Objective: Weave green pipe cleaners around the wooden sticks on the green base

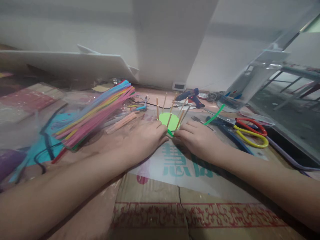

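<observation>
A round light-green disc rests on the table with several thin wooden sticks standing upright around its edge. My left hand is closed at the near left side of the disc, its fingertips by a stick. My right hand is closed at the near right side. Between the two hands shows a short part of a green pipe cleaner, low against the sticks; its free end sticks up beyond my right hand. Both hands pinch this green strip near the disc's front edge.
Bundled colourful pipe cleaners lie at the left. A blue glue gun is behind the disc. To the right are scissors with red and yellow handles, a phone and a clear container. A printed sheet lies under the hands.
</observation>
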The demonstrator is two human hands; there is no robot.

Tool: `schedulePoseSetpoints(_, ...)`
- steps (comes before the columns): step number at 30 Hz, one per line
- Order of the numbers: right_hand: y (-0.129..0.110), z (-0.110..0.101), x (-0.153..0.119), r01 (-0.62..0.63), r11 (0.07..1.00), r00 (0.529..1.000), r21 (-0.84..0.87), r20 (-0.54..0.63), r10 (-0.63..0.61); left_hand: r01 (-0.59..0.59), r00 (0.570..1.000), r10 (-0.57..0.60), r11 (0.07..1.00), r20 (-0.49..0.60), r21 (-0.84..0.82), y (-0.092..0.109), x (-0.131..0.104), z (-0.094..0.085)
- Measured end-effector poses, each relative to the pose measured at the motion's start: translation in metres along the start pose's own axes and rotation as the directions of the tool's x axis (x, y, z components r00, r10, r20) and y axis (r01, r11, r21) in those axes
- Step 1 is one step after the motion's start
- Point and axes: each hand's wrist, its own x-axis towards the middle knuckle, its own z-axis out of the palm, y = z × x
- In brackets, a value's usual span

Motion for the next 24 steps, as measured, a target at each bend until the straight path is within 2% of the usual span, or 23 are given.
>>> schedulePoseSetpoints(3, 0.0, -0.003, 0.001, -0.039, 0.999, 0.999, 0.029, -0.033, 0.04, -0.001, 1.0, 0.001, 1.0, -0.003, -0.019, -0.003, 0.001, 0.0)
schedulePoseSetpoints(6, 0.001, -0.008, 0.0, -0.024, 0.999, 1.0, -0.034, -0.014, 0.024, 0.033, 0.999, -0.033, 0.998, 0.002, -0.049, -0.006, 0.003, -0.002)
schedulePoseSetpoints(12, -0.003, -0.023, 0.011, 0.09, 0.943, 0.987, -0.321, -0.101, -0.128, 0.09, 0.995, -0.089, 0.995, 0.036, -0.038, -0.01, 0.005, -0.012)
schedulePoseSetpoints(17, -0.006, -0.042, 0.035, 0.079, 0.869, 0.962, -0.488, -0.192, -0.196, 0.161, 0.987, -0.157, 0.982, 0.043, -0.096, -0.014, 0.008, -0.032)
schedulePoseSetpoints(21, -0.007, -0.045, 0.045, 0.102, 0.871, 0.957, -0.48, -0.193, -0.218, 0.225, 0.974, -0.227, 0.951, 0.012, -0.21, -0.015, 0.009, -0.045)
schedulePoseSetpoints(24, -0.009, -0.04, 0.044, 0.156, 0.89, 0.963, -0.429, -0.134, -0.233, 0.263, 0.963, -0.27, 0.947, -0.013, -0.185, -0.019, 0.01, -0.046)
